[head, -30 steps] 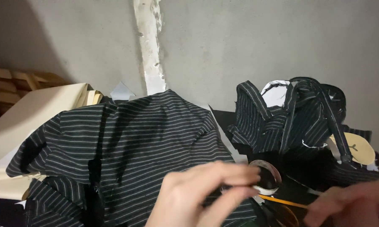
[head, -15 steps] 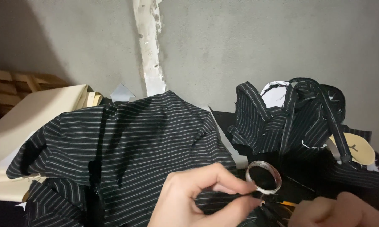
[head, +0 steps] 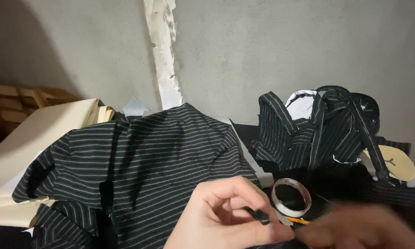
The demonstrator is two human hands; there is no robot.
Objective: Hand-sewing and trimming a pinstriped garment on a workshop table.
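Observation:
My left hand (head: pixel 226 216) is low in the middle of the view, over a spread black pinstriped cloth (head: pixel 143 157). Its thumb and fingers pinch a small black piece (head: pixel 261 216); what it is cannot be made out. Just to the right lies a silvery ring-shaped roll of tape (head: pixel 291 197) on a dark surface. A thin orange stick (head: pixel 301 221) shows under the roll. My right hand (head: pixel 355 228) is at the bottom right, blurred, close to the left hand's fingertips. Its fingers are too smeared to read.
A bundle of pinstriped cloth pieces and black straps (head: pixel 318 131) is heaped at the back right, with a tan oval piece (head: pixel 396 161) beside it. Cream paper sheets (head: pixel 37 138) lie at the left, wooden slats (head: pixel 14 99) behind them. A grey concrete wall (head: pixel 263 50) stands close behind.
My left hand has let the tape roll sit free and now pinches the small black piece. My right hand has moved left toward it and is blurred.

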